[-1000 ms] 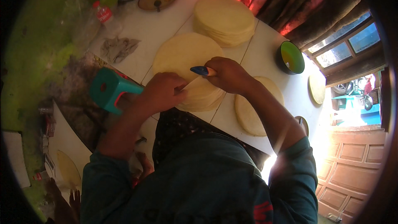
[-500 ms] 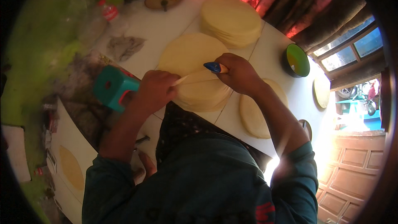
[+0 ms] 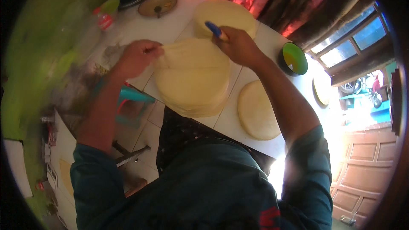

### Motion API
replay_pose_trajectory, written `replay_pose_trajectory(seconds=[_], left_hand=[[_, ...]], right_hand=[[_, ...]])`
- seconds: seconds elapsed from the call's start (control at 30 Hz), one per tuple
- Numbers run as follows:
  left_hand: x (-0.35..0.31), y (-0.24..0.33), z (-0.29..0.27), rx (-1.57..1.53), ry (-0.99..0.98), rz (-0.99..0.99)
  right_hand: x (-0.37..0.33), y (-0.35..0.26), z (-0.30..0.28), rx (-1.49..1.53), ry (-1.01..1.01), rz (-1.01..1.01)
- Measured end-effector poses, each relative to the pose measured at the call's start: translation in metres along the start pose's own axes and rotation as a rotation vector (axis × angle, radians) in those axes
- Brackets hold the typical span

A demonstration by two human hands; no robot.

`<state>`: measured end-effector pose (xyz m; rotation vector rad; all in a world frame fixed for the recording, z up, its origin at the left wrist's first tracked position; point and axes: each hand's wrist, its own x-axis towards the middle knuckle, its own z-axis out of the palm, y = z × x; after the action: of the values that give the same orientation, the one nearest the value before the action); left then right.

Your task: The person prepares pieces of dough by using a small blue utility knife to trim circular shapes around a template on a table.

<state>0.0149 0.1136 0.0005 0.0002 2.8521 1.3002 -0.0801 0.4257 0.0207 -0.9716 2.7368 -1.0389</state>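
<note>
One sheet [image 3: 194, 55] between both hands

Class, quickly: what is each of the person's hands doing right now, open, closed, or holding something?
Left hand: closed, pinching the edge of the top thin yellow sheet.
Right hand: closed around a blue-handled tool, at the sheet's far edge.

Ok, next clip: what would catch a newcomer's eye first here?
Two hands lifting a thin pale yellow sheet off a round stack at the middle of the white table: the left hand pinches its edge, while the right hand grips a blue-handled tool. Next comes the green bowl to the right and another stack behind.
</note>
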Motion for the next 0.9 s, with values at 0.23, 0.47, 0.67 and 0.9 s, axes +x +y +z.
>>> replay_pose_trajectory(seconds=[0.23,0.47,0.67,0.9], left_hand=[[0.074,0.034,-0.043,-0.036,0.056,0.102],[0.086,0.127,-0.069,-0.154,0.171,0.257],[0.075,0.152,-0.086,-0.031,0.247,0.311],[0.042,0.212,0.021,-0.043,0.006,0.384]], right_hand=[[0.038,-0.031,-0.055,0.012,0.062,0.195],[0.026,-0.020,-0.102,-0.037,0.471,-0.056],[-0.046,-0.058,-0.148,0.044,0.545,0.041],[-0.141,0.008,-0.171,-0.071,0.573,0.075]])
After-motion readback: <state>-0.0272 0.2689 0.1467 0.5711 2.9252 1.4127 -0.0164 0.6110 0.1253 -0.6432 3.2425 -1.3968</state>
